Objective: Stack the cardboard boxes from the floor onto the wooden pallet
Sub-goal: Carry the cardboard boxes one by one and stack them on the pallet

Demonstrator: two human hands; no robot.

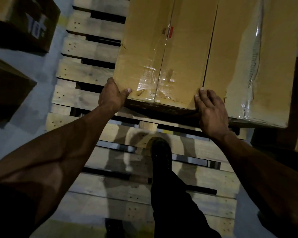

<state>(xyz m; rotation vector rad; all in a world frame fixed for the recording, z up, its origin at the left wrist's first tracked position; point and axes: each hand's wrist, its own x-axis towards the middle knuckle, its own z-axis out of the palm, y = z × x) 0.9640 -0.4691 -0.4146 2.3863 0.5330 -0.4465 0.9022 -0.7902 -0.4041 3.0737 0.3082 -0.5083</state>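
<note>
A long taped cardboard box (162,54) lies on the wooden pallet (86,98), its near end towards me. My left hand (113,96) grips the box's near left corner, thumb on top and fingers down the side. At the near right corner my right hand (211,112) rests with straight fingers on the top edge. A second taped cardboard box (244,66) sits tight against the first on its right, also on the pallet.
Two more cardboard boxes stand on the grey floor at the left, one at the top (22,21) and one below it (5,90). My dark shoe (161,152) and trouser leg stand on the pallet's near slats. Dark objects crowd the right edge.
</note>
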